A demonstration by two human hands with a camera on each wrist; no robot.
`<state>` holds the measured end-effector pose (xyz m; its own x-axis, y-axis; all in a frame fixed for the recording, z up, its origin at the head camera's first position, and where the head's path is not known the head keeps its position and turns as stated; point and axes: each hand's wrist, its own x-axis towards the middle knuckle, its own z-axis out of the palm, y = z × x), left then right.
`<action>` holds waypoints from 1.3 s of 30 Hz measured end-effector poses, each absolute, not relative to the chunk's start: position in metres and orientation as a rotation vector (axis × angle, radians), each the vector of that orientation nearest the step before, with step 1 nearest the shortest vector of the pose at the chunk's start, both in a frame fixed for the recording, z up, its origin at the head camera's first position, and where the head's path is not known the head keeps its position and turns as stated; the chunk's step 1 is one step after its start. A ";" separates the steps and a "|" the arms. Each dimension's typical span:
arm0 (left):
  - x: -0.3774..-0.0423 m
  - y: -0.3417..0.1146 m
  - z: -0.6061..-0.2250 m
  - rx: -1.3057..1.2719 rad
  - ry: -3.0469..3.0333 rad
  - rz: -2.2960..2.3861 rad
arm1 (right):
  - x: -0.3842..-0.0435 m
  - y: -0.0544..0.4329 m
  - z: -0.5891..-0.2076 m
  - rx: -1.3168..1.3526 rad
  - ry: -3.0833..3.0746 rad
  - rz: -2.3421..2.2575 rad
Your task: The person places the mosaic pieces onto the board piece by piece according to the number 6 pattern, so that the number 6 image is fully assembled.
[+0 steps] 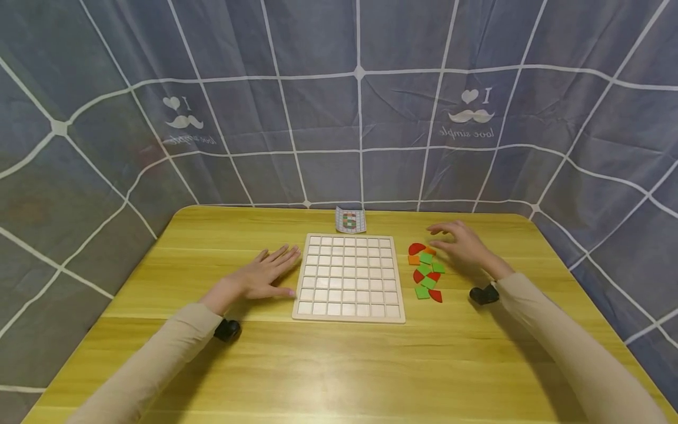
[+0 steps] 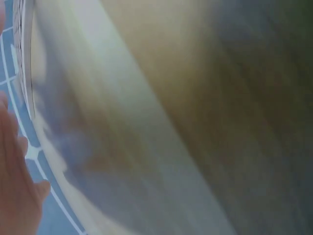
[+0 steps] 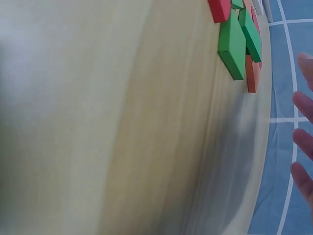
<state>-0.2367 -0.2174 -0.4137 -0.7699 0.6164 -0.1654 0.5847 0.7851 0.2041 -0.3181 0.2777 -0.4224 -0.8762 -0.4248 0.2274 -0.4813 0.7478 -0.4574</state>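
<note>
A pale wooden grid board with square recesses lies on the table, none of them filled. My left hand is spread at the board's left edge, its fingers straight and its thumb tip at the rim. To the right of the board is a loose group of flat pieces: green squares, orange pieces and red rounded pieces. Over the far right side of this group, my right hand hovers with loosely bent, parted fingers and holds nothing. The right wrist view shows its fingertips apart from the green pieces.
A small folded pattern card with a coloured picture stands behind the board. Beyond the back edge of the yellow wooden table hangs a grey-blue curtain with white lines. Black wrist cameras sit under both sleeves.
</note>
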 end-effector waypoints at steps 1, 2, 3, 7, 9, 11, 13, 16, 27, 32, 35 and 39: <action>-0.237 -0.216 -0.414 0.944 2.744 0.209 | -0.319 0.277 -0.422 0.744 -2.841 0.793; -0.237 -0.215 -0.415 0.947 2.732 0.207 | -0.321 0.276 -0.422 0.750 -2.847 0.802; -0.238 -0.214 -0.415 0.947 2.720 0.210 | -0.323 0.275 -0.422 0.758 -2.850 0.803; -0.240 -0.209 -0.415 0.959 2.684 0.208 | -0.327 0.272 -0.422 0.804 -2.868 0.829; -0.241 -0.207 -0.415 0.969 2.670 0.197 | -0.329 0.270 -0.422 0.839 -2.876 0.838; -0.243 -0.205 -0.416 0.977 2.659 0.173 | -0.331 0.269 -0.422 0.879 -2.884 0.859; -0.244 -0.205 -0.417 0.980 2.647 0.141 | -0.333 0.267 -0.422 0.904 -2.895 0.872; -0.246 -0.205 -0.418 0.991 2.630 0.122 | -0.337 0.266 -0.424 0.940 -2.906 0.884; -0.248 -0.203 -0.418 1.003 2.607 0.135 | -0.345 0.264 -0.429 1.027 -2.917 0.941; -0.249 -0.203 -0.419 1.012 2.609 0.144 | -0.346 0.261 -0.430 1.012 -2.936 0.919; -0.249 -0.203 -0.420 1.019 2.612 0.143 | -0.347 0.260 -0.431 1.007 -2.945 0.925; -0.248 -0.203 -0.419 1.022 2.610 0.140 | -0.347 0.260 -0.431 1.042 -2.944 0.916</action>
<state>-0.2484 -0.2034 -0.4192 -0.6865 0.6751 -0.2702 0.6423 0.7371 0.2099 -0.3471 0.2598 -0.4309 -0.7894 -0.6089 0.0777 -0.5455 0.6378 -0.5437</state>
